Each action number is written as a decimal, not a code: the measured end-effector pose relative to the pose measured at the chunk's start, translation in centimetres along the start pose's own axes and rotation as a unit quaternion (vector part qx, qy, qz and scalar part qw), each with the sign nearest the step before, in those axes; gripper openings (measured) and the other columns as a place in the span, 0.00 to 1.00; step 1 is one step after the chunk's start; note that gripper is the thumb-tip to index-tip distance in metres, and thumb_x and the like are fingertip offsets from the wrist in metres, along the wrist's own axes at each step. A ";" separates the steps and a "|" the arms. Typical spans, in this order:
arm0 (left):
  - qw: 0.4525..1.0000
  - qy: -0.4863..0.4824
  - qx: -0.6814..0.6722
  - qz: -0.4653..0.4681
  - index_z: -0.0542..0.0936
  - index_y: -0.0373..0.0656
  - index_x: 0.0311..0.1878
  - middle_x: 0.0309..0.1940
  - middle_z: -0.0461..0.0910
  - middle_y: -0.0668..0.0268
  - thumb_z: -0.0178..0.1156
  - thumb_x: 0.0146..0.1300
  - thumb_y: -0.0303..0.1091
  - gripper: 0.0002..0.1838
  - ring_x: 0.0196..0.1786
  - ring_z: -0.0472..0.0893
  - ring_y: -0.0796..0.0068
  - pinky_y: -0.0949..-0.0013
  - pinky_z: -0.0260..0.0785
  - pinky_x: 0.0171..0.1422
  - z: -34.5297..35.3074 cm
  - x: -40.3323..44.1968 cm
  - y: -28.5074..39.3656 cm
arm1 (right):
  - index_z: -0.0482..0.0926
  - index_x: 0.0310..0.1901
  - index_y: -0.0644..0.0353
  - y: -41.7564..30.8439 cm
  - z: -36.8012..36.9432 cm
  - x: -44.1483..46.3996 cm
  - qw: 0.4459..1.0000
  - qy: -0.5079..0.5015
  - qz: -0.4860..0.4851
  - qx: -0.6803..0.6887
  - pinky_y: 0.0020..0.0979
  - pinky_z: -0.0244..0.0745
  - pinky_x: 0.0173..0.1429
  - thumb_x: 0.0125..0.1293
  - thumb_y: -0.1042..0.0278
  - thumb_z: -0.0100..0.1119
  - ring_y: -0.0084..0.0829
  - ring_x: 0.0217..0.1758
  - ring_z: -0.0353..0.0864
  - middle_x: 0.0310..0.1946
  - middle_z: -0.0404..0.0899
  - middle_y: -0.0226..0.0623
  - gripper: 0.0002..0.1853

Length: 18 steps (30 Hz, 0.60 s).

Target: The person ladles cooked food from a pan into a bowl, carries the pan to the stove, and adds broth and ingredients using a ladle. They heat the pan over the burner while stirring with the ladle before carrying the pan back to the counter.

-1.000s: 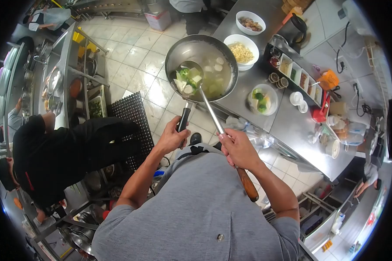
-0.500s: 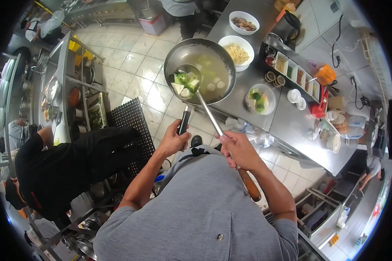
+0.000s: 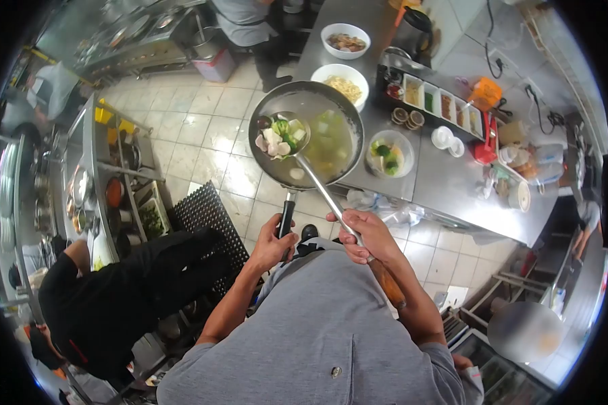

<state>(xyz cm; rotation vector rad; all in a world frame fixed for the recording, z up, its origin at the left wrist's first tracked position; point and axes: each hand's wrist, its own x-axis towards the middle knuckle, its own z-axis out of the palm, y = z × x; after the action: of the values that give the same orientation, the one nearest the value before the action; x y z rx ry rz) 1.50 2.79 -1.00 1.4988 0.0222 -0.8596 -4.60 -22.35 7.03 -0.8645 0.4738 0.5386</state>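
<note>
Left hand (image 3: 275,241) tightly grips the black handle (image 3: 287,214) of a round, dark-rimmed metal wok (image 3: 296,96); right hand (image 3: 366,236) clasps a wood-handled steel ladle (image 3: 313,173) holding green vegetables (image 3: 284,130).

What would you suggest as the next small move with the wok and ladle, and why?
Perhaps ease the wok and ladle rightward, held level, toward the translucent bowl on the steel counter. The ladle is heaped with broccoli and pale chunks, that bowl holds broccoli too, and the left hand has the wok, the right hand the ladle.
</note>
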 end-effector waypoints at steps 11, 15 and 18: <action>0.999 -0.023 -0.031 0.024 0.70 0.37 0.52 0.20 0.72 0.67 0.60 0.65 0.24 0.14 0.16 0.74 0.75 0.70 0.66 0.20 -0.6 2.3 -0.4 | 0.71 0.62 0.72 0.0 -2.0 -9.8 0.988 0.095 -0.108 0.048 0.22 0.54 0.11 0.83 0.60 0.44 0.15 0.09 0.58 0.22 0.66 0.27 0.21; 0.999 -0.018 -0.015 0.038 0.71 0.38 0.52 0.23 0.73 0.68 0.61 0.65 0.24 0.14 0.16 0.74 0.75 0.71 0.66 0.18 -1.4 2.6 -0.3 | 0.73 0.62 0.70 0.6 -3.9 -12.5 0.980 0.136 -0.132 0.063 0.23 0.55 0.11 0.84 0.61 0.43 0.15 0.09 0.58 0.21 0.65 0.27 0.20; 0.999 -0.015 -0.014 0.044 0.70 0.38 0.52 0.23 0.73 0.68 0.62 0.65 0.24 0.15 0.16 0.74 0.75 0.71 0.66 0.18 -1.8 2.8 0.0 | 0.74 0.61 0.70 1.2 -5.0 -13.5 0.966 0.213 -0.140 0.050 0.23 0.55 0.12 0.82 0.58 0.48 0.16 0.10 0.58 0.21 0.65 0.27 0.21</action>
<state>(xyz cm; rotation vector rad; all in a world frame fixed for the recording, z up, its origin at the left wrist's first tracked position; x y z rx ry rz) 4.39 3.00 -2.68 1.4496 -0.0539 -0.8078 -16.53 -29.11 11.49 -0.9335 0.7492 0.0640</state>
